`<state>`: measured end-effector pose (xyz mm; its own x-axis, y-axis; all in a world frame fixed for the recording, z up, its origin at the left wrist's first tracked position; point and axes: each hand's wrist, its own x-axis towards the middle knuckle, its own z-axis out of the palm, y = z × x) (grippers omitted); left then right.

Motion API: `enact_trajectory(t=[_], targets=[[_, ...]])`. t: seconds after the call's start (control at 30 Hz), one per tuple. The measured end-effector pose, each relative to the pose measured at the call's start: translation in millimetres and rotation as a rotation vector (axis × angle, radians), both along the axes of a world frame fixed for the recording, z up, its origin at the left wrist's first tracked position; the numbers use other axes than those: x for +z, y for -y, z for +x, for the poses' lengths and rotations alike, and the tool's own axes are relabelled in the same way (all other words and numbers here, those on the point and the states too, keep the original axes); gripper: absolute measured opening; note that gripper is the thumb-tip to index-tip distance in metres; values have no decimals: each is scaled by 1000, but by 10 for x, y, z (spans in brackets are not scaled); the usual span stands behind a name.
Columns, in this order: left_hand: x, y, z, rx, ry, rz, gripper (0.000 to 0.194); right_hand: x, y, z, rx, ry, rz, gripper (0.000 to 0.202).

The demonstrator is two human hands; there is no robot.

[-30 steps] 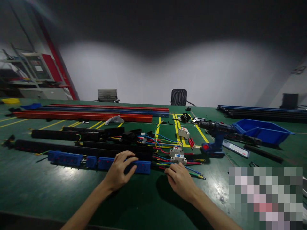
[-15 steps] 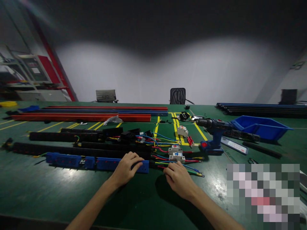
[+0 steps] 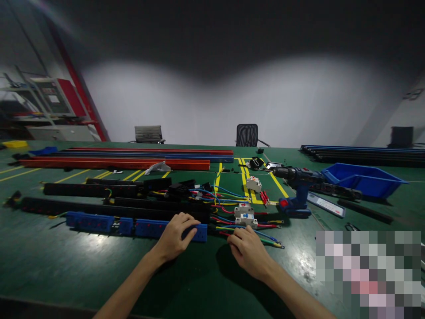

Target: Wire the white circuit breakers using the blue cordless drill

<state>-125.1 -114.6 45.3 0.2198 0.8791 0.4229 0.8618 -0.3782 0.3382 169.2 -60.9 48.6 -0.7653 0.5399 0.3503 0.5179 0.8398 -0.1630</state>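
A blue socket strip (image 3: 152, 227) lies lengthwise on the green table, in separate sections. My left hand (image 3: 177, 235) is closed over it near its right end, thumb on the near side and fingers across the top. Coloured wires (image 3: 269, 236) with ring terminals run rightward from that end. On these wires my right hand (image 3: 247, 248) rests closed, fingers curled down; its fingertips are partly hidden. Just beyond it sit white circuit breakers (image 3: 246, 220) wired to black socket strips (image 3: 83, 206), which lie behind the blue one.
A blue cordless drill (image 3: 298, 192) stands at the right, before a blue bin (image 3: 368, 180). Orange channels (image 3: 133, 164) lie at the back left, black lengths (image 3: 365, 155) at the back right. Red-sleeved terminals (image 3: 264, 198) and another breaker (image 3: 254, 184) are near the drill.
The whole view has shifted slightly, with everything a little lower and to the right. Both hands keep the same places and grips.
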Motion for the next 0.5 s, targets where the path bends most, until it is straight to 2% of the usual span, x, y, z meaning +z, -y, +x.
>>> enact_trajectory(t=[0.33,0.43,0.5], targets=[[-4,-2,53,24,-41,89,21,-39,-18,9,2,-1,6,13],[-14,30,-45,50,-66,153,34,-9,-37,39,-19,2,-6,16],[-26,60,-208,96,-79,208,44,34,-70,84,-46,-10,-28,18]])
